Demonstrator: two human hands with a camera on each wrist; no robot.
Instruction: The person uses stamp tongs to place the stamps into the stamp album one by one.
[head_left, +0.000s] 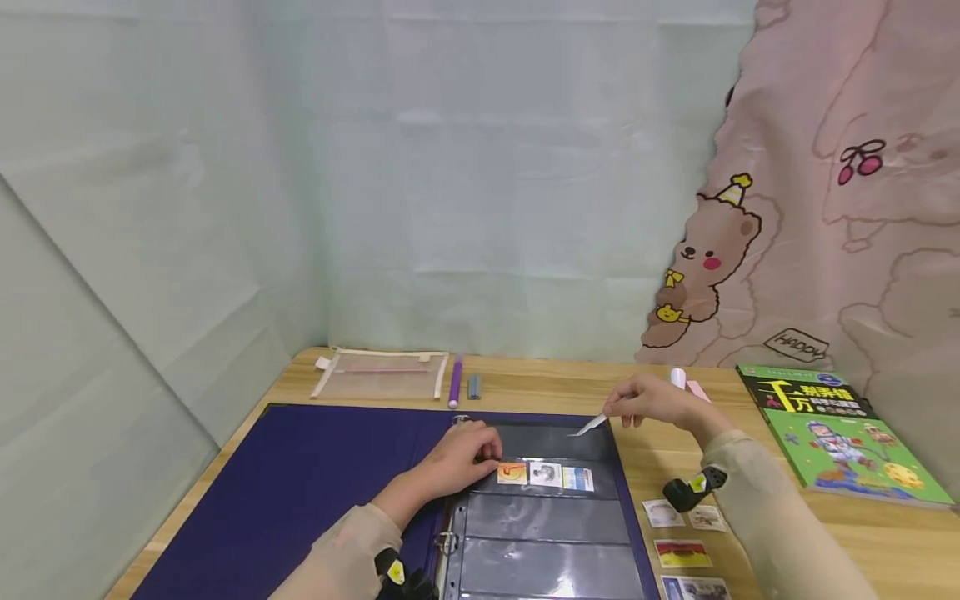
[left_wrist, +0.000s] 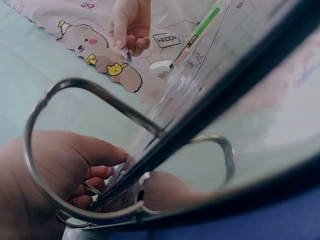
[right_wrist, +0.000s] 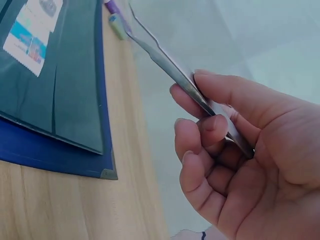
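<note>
A ring-binder stamp album (head_left: 555,517) lies spread on the table, its dark pocket page facing up. Three stamps (head_left: 545,474) sit in a row in the second pocket strip. My left hand (head_left: 462,457) rests on the page beside the upper ring, fingers loosely bent, the thumb tip near the leftmost stamp. Metal rings (left_wrist: 80,85) cross in front of that hand in the left wrist view. Over the page's upper right corner, my right hand (head_left: 651,402) pinches tweezers (right_wrist: 175,72) between thumb and fingers. Their tips are apart, with nothing between them.
Several loose stamps (head_left: 682,553) lie right of the album. A green book (head_left: 847,450) is farther right. Behind the album are a mesh zip pouch (head_left: 382,375), a purple marker (head_left: 455,383) and a small blue-grey item (head_left: 474,387). A white object (head_left: 678,377) stands behind my right hand.
</note>
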